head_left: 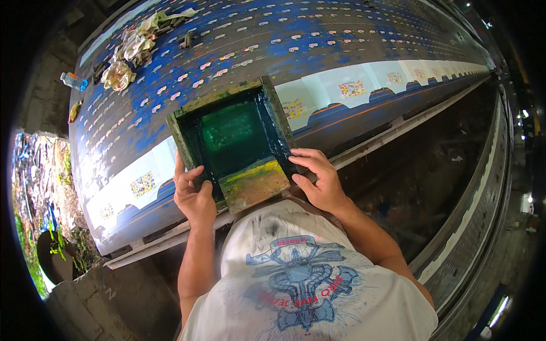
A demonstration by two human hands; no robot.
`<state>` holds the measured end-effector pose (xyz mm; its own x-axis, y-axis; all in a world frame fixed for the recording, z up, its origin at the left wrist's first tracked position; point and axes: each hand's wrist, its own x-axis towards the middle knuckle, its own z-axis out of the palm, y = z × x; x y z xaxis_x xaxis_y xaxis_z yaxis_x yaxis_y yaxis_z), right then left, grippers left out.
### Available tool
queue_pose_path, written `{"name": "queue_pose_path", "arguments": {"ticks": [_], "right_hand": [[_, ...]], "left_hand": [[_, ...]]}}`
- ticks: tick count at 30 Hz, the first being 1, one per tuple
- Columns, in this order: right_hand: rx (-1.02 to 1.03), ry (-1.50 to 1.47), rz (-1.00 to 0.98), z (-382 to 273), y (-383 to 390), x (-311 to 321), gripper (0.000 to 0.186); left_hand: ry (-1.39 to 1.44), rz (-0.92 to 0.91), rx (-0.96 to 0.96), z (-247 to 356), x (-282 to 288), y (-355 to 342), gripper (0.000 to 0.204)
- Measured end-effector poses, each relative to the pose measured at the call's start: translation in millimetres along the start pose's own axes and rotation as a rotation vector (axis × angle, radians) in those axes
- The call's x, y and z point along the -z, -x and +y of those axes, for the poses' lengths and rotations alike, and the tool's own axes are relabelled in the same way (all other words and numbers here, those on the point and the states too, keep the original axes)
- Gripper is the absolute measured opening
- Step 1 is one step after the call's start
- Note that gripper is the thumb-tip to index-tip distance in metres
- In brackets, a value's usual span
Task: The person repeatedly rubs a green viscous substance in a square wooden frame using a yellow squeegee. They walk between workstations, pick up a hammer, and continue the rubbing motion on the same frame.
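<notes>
In front of my body, over the near edge of the long printing table, I hold a screen printing frame [219, 98] with a worn wooden rim. Its dark green mesh [230, 133] looks wet with ink. A flat, squeegee-like board [256, 184] stained yellow, green and brown lies across the end nearest me. My left hand [195, 196] grips the frame's near left corner, thumb on top. On the opposite side, my right hand [321, 179] grips the right rim, fingers over it. White pieces [351, 91] with colourful prints lie in a row along the table, partly covered by the frame.
The table surface [273, 57] is blue and grey with many small printed marks. Crumpled stained cloths [136, 45] and a plastic bottle [74, 81] lie at the far left. A pale rail [398, 125] runs along the near edge. Another long structure [472, 210] stands to the right.
</notes>
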<state>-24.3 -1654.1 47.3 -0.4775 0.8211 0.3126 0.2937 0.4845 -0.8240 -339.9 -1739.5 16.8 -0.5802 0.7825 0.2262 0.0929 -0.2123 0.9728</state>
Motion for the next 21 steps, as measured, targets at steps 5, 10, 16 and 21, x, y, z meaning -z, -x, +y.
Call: {"name": "queue_pose_path", "arguments": {"ticks": [5,10,16,21], "right_hand": [[-0.02,-0.112,-0.016,23,-5,38,0.037],[0.039,-0.197,-0.046,40,-20,50,0.033],[0.142,-0.237,-0.169,38,-43,38,0.026],[0.184,-0.268,-0.277,28,-50,18,0.022]], "left_hand": [[0.081,-0.001,0.017,17,4,-5,0.051],[-0.014,0.354,0.079,54,64,12,0.058],[-0.067,0.718,-0.112,112,156,64,0.055],[-0.247,1.116,-0.118,159,189,113,0.06]]}}
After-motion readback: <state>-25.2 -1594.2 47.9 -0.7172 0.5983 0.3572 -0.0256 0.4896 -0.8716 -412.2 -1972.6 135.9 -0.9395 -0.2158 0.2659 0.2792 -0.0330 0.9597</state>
